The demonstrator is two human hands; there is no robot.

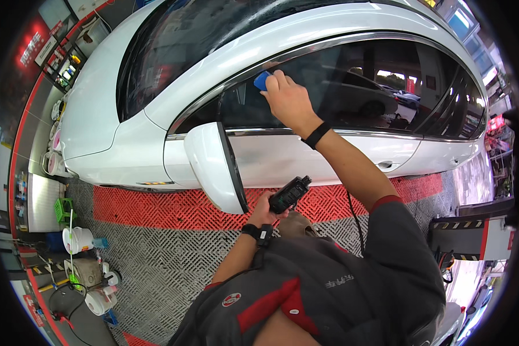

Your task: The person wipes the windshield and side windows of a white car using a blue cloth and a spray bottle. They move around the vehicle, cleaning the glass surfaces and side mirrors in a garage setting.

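So you've got your right hand (288, 98) up on the front side window (352, 86) of the white car (127, 115), fingers closed around a small blue pad (262, 79) that's pressed flat against the glass near its front corner, around 11 o'clock from your hand and just above the door mirror (213, 164). Your left hand (265, 210) is down low, roughly 6 o'clock from the right one, wrapped around a black handheld tool (290, 193) with a cord (354, 219) trailing off toward your right sleeve. So both hands are clamped on something and well apart from each other.

Progress-wise, my guess is you're early in working that window. The pad sits right at the front edge of the glass, and the whole stretch back toward the rear pillar at 3 o'clock looks untouched, though honestly the reflections make it hard to tell what's been gone over and what hasn't. I can't tell if the tool is aimed at anything; it points up toward the door (305, 155).

Off at 8 o'clock there are white buckets (78, 239) and a green crate (63, 209) on the grated floor (155, 254), well clear of you.
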